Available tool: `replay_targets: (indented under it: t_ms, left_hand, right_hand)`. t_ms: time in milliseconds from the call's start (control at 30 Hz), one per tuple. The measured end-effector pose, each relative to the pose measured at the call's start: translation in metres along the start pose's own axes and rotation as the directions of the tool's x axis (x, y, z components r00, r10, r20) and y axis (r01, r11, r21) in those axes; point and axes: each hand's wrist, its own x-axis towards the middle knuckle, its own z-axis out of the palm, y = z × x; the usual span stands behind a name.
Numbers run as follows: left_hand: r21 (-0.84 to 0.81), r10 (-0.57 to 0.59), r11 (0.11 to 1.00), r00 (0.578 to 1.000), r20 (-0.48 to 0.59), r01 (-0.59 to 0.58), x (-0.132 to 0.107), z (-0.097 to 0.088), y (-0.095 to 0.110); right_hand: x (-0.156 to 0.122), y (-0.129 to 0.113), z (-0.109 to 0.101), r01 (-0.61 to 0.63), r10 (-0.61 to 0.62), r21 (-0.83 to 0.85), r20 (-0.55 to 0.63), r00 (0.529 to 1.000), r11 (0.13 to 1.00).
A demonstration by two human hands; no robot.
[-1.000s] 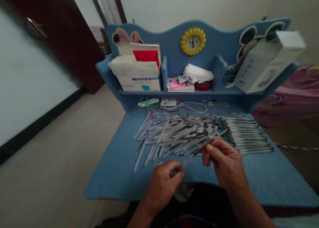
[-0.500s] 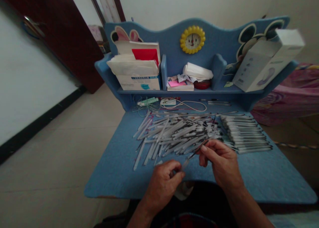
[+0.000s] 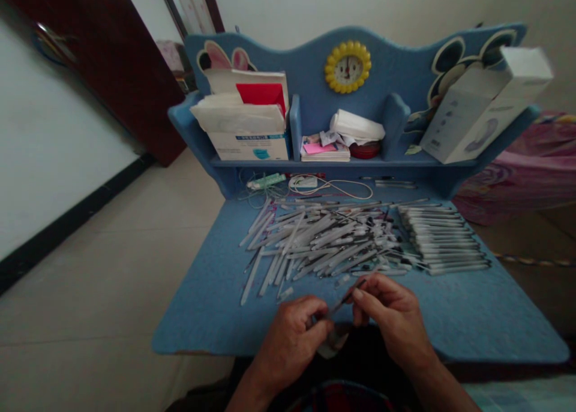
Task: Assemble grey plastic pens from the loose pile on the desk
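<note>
Near the desk's front edge, my left hand (image 3: 299, 334) and my right hand (image 3: 391, 316) hold one slim pen (image 3: 344, 300) between them. Its dark, thin end slants up into my right thumb and fingertips. The lower end goes into my closed left fingers, which hide it. Just beyond my hands lies a loose heap of pale pens (image 3: 315, 238) with translucent barrels and dark parts. A neat row of similar pens (image 3: 450, 244) lies right of the heap. Two small clear caps, one a whitish cap (image 3: 286, 293), rest on the desk close by.
The blue desk (image 3: 198, 304) has a raised shelf (image 3: 382, 167) at its back. A mask box (image 3: 252, 145), papers, a white roll (image 3: 357, 126) and a tilted white box (image 3: 468, 115) stand on it. Below lie a looped white cable (image 3: 346, 190) and a green-white tube (image 3: 266, 181).
Both hands have come closer together, the right one moving down and left toward the desk edge with the pen. A clear cap at the heap's front edge now shows.
</note>
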Motion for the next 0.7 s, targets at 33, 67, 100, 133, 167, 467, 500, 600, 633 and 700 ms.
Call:
replay_targets:
  t_ms: [33,67,100,133,167,467,500,600,633,700]
  left_hand:
    - [-0.002,-0.001,1.000,1.000,0.015,0.002,-0.001,0.000,0.000]
    - [-0.005,-0.003,1.000,1.000,0.029,0.004,-0.002,0.000,-0.001]
    - [-0.010,-0.005,1.000,0.999,0.040,0.006,-0.002,0.000,-0.001]
    - [-0.016,-0.006,1.000,0.999,0.047,0.007,-0.003,0.001,-0.002]
    - [-0.023,-0.007,1.000,0.999,0.051,0.008,-0.005,0.001,-0.003]
    - [-0.141,-0.036,0.989,0.999,0.010,0.037,-0.011,0.001,-0.009]
    - [-0.143,-0.038,0.989,0.999,0.002,0.038,-0.011,0.001,-0.010]
    - [-0.147,-0.047,0.988,0.999,-0.010,0.046,-0.011,0.001,-0.011]
    - [-0.152,-0.053,0.987,0.999,-0.010,0.050,-0.011,0.002,-0.011]
    - [-0.163,-0.061,0.985,0.998,-0.007,0.059,-0.011,0.002,-0.011]
  right_hand:
    - [-0.003,0.003,0.000,-0.016,0.016,-0.004,0.012,1.000,1.000]
    - [-0.005,0.005,-0.001,-0.027,0.027,-0.012,0.024,0.999,1.000]
    - [-0.007,0.007,-0.003,-0.029,0.030,-0.027,0.042,0.999,0.999]
    - [-0.009,0.009,-0.005,-0.022,0.025,-0.049,0.069,0.997,0.999]
    - [-0.011,0.010,-0.008,-0.011,0.019,-0.075,0.107,0.994,0.997]
    - [-0.001,0.026,-0.030,0.025,0.016,-0.463,0.085,0.996,0.886]
    - [0.002,0.028,-0.031,0.065,-0.022,-0.538,0.085,0.996,0.841]
    - [0.007,0.033,-0.035,0.123,-0.086,-0.686,0.087,0.992,0.718]
    - [0.008,0.034,-0.035,0.124,-0.088,-0.712,0.087,0.992,0.692]
    - [0.008,0.035,-0.036,0.124,-0.082,-0.747,0.093,0.992,0.654]
